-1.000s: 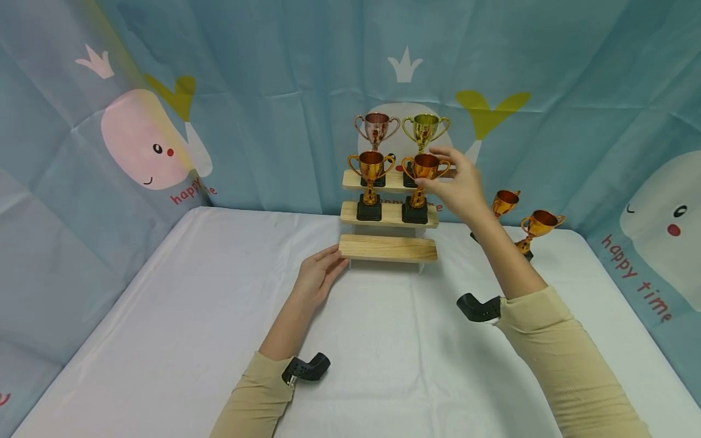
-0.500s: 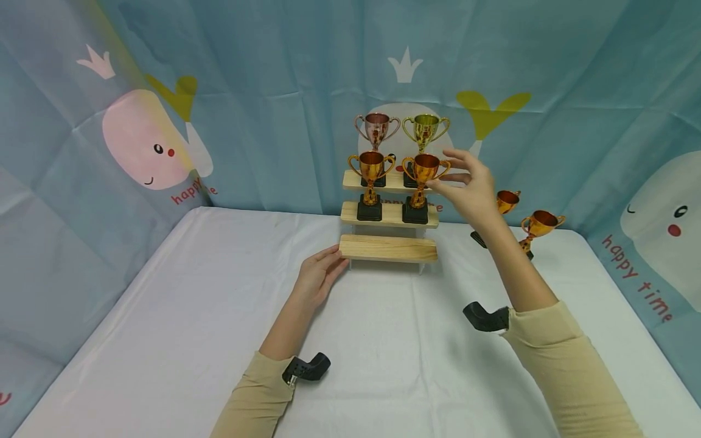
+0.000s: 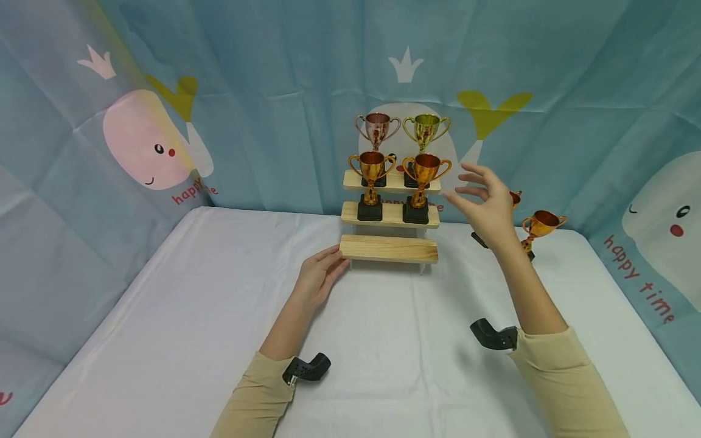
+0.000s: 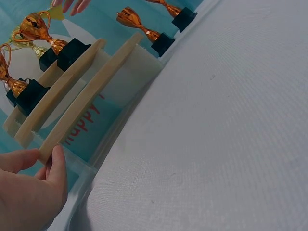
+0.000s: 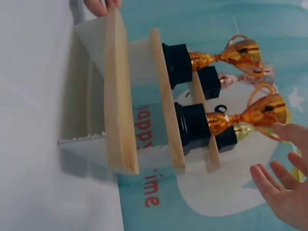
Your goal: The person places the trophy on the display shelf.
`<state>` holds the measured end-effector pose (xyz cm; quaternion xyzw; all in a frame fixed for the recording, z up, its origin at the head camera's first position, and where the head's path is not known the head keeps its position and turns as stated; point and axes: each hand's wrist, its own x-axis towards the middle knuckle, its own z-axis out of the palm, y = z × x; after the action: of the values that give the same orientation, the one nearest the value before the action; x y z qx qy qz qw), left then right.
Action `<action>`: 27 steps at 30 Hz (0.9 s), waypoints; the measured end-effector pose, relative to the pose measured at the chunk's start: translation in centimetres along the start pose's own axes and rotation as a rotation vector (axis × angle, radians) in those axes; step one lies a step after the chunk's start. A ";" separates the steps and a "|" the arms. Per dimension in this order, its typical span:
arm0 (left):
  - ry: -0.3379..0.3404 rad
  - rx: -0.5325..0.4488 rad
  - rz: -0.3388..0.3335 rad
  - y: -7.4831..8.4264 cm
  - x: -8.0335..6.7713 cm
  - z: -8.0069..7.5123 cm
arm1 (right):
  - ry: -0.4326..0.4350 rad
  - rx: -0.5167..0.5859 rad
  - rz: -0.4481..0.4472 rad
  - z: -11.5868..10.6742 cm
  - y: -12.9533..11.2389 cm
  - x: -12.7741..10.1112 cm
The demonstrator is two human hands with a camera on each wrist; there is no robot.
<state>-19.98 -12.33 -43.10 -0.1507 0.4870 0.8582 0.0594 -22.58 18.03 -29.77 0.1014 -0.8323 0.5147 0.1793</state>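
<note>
A three-step wooden stand (image 3: 389, 249) sits at the back of the white table. Two orange trophies (image 3: 420, 187) stand on its middle step; a pink (image 3: 376, 130) and a green trophy (image 3: 426, 131) stand on the top step. My left hand (image 3: 319, 277) rests on the table, fingertips touching the lowest step's left end (image 4: 53, 144). My right hand (image 3: 487, 204) hovers open in the air just right of the stand, holding nothing, fingers spread (image 5: 284, 192). The right orange trophy (image 5: 231, 118) stands free.
Two more orange trophies (image 3: 539, 228) lie on the table at the back right, partly hidden behind my right hand. A blue cartoon-printed cloth (image 3: 164, 121) hangs behind and at both sides. White tablecloth (image 3: 383, 340) spreads in front of the stand.
My right hand let go of the right orange trophy on the middle step and drew back to the right, fingers opening. The left hand stayed put.
</note>
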 end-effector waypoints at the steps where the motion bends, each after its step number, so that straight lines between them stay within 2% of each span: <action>1: 0.000 0.000 -0.001 0.0 0.0 0.0 | 0.003 -0.003 -0.002 -0.2 0.1 -0.2; 13: 0.002 -0.007 -0.007 0.1 0.0 0.0 | 0.051 -0.060 -0.037 -2.8 1.7 -1.7; 23: 0.006 -0.008 -0.012 0.2 -0.1 0.1 | 0.067 -0.076 -0.004 -5.1 2.7 -2.9; 27: 0.006 -0.009 -0.011 0.2 -0.1 0.1 | 0.084 -0.117 0.012 -5.7 2.9 -3.4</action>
<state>-19.92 -12.33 -42.89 -0.1562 0.4823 0.8597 0.0620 -19.34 24.38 -31.22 0.0638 -0.8533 0.4701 0.2165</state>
